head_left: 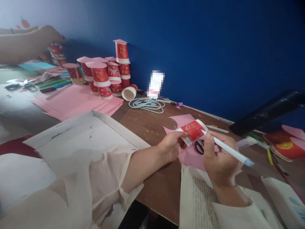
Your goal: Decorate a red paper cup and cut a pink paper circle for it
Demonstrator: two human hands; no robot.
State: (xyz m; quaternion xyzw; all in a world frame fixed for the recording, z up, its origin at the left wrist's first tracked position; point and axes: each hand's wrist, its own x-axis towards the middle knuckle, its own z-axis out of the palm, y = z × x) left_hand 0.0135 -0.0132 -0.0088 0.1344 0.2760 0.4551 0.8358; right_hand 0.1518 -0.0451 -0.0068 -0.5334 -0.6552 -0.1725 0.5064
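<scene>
My left hand point(172, 144) grips a red paper cup point(193, 129) lying on its side over a sheet of pink paper point(188, 152). My right hand point(218, 159) is closed round a white pen point(227, 148), its tip touching the cup near the rim. Black scissors point(199, 147) lie on the pink paper just under the cup, between my two hands.
Stacked red cups capped with pink discs point(106, 74) stand at the back by the blue wall, beside pink sheets point(76, 101), a coiled cable point(147, 105) and a tipped cup point(129, 93). Another person's hand point(45, 35) reaches in at far left. A black cylinder point(269, 111) lies right.
</scene>
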